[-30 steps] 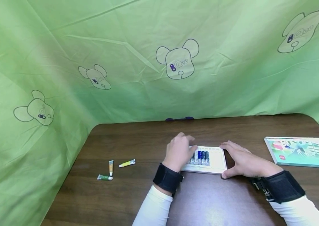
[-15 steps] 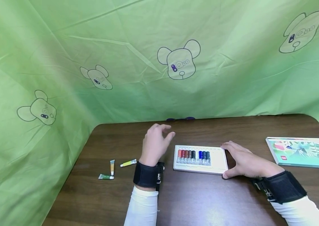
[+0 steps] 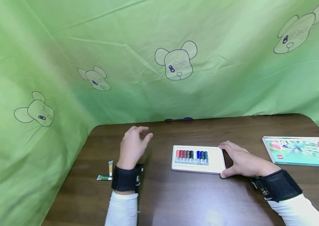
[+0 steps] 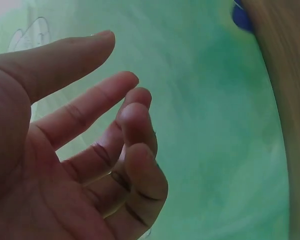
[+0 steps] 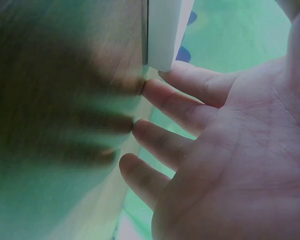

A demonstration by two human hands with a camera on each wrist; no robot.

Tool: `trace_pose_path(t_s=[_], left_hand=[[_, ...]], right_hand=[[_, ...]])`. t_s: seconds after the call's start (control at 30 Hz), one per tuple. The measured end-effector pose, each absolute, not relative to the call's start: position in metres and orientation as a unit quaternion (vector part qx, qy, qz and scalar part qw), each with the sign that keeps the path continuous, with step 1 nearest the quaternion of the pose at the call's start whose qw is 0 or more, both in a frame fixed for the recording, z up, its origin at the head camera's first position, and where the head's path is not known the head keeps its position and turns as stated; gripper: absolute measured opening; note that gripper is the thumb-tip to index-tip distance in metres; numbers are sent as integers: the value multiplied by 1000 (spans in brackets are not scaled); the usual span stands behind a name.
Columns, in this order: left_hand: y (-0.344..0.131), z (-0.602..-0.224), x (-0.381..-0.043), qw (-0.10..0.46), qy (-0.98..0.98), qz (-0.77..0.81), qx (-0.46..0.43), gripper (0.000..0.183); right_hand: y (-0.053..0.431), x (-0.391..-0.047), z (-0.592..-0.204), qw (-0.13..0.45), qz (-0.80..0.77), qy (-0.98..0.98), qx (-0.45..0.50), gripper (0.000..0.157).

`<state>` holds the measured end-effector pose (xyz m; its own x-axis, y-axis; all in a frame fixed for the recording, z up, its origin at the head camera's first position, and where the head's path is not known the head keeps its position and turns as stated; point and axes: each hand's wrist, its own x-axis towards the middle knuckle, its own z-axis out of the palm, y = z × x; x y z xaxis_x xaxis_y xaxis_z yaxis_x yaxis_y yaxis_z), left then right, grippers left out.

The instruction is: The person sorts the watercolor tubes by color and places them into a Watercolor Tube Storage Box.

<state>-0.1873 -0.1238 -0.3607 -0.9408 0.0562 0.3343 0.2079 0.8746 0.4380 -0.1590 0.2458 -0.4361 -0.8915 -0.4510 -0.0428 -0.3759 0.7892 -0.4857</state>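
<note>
A white tray (image 3: 217, 159) lies flat on the table, with several small paint tubes (image 3: 191, 157) in red, brown, black and blue standing side by side in its slots. Between two tubes one gap shows, and the tray's right part has no tubes. My right hand (image 3: 242, 161) holds the tray's right end, thumb at the near corner and index finger at the far one. In the right wrist view its other fingertips rest on the table. My left hand (image 3: 132, 146) hovers left of the tray, holding nothing, fingers loosely bent. Beside its wrist lie an orange tube (image 3: 110, 168) and a green tube (image 3: 104, 178).
A flat turquoise box (image 3: 303, 152) with a colourful printed cover lies at the right of the brown wooden table (image 3: 159, 201). A green curtain (image 3: 136, 62) with bear-head drawings hangs behind and to the left.
My left hand has left the tray's tubes and moved left across the table, now covering the place where a yellow tube lay. The right hand has stayed at the tray's end.
</note>
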Motion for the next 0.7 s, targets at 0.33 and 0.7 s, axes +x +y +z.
trace_pose_path(t_s=[0.33, 0.7], left_hand=[[-208, -378, -163, 109, -985, -121, -64, 27], [-287, -401, -122, -29, -995, -91, -42, 25]], right_hand=[[244, -160, -437, 83, -238, 943, -217, 107], [245, -160, -434, 85, -234, 945, -212, 107]])
